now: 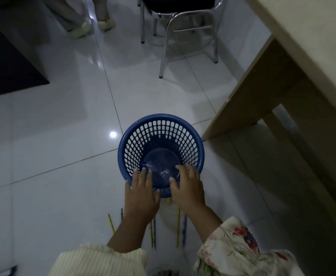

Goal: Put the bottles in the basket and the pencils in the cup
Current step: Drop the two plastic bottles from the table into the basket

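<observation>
A blue perforated plastic basket [161,124] stands on the white tiled floor in the middle of the head view. A clear plastic bottle [160,170] lies at its bottom, hard to make out. My left hand [141,194] and my right hand [187,188] hover over the basket's near rim with fingers spread and nothing in them. Several pencils [111,224] lie on the floor below my wrists, partly hidden by my arms. A pale rounded object [171,212] shows between my forearms; whether it is the cup I cannot tell.
A wooden table [282,80] stands to the right, its leg close to the basket. A metal-legged chair [183,32] is at the back. Another person's feet [91,26] are at the top left. A dark cabinet [8,66] fills the left edge.
</observation>
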